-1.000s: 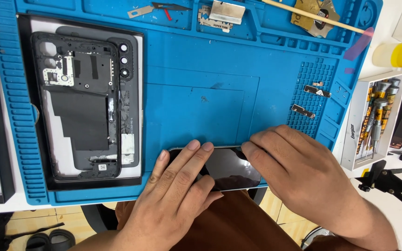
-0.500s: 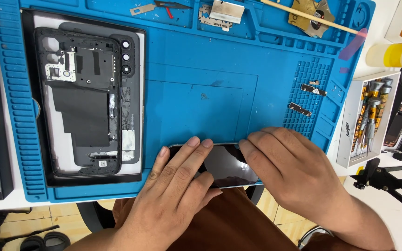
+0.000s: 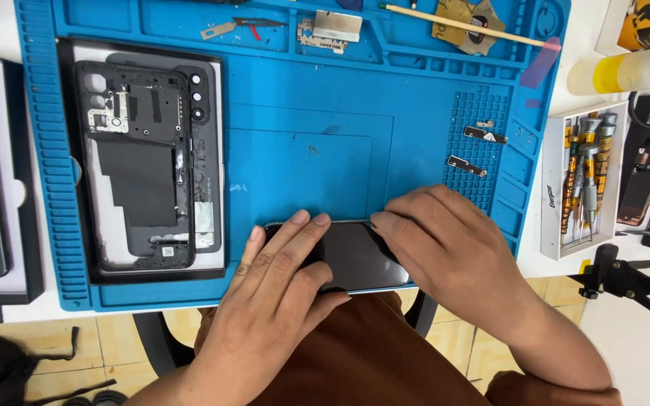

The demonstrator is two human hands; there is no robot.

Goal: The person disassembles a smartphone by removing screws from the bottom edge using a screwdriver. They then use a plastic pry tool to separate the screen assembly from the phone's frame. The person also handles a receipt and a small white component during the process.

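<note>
- The phone [image 3: 351, 256] lies screen-up at the 6 o'clock edge of the blue work mat [image 3: 302, 98], partly overhanging the table edge.
- The left hand [image 3: 280, 289] rests on the phone's left half, fingers extended and flat on the dark glass; it presses rather than grips.
- The right hand [image 3: 445, 248] covers the phone's right end, fingers curled down over its upper edge; whether the fingertips grip the edge or only press it cannot be determined.
- The display appears seated on this phone: no gap or lifted corner is visible where the glass shows between the hands.
- A stripped phone frame [image 3: 144, 162], internals exposed, lies in a tray at 9 o'clock, untouched.
- Two small metal brackets [image 3: 475, 150] remain loose on the mat at 2 o'clock.
- The screwdriver set [image 3: 584, 177] stands in its holder at 3 o'clock, off the mat, not in use.
- Judgement: the pressing-down stage is in hand; loose parts suggest assembly work remains.
</note>
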